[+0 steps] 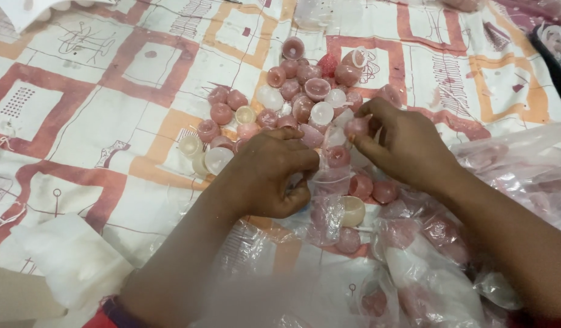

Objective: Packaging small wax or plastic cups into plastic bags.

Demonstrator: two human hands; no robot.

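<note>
The left hand (274,173) was curled shut on a small clear plastic bag (329,182) holding a pink cap, gripping its edge at the middle of the patterned orange, pink and white cloth (110,109). The right hand (402,143) pinched a small round pink plastic cap (357,127) between thumb and fingertips, just above the bag. Beyond both hands lay a heap of pink and translucent white dome-shaped caps (298,91). Crumpled clear plastic bags with caps inside (426,255) lay under the right forearm.
</note>
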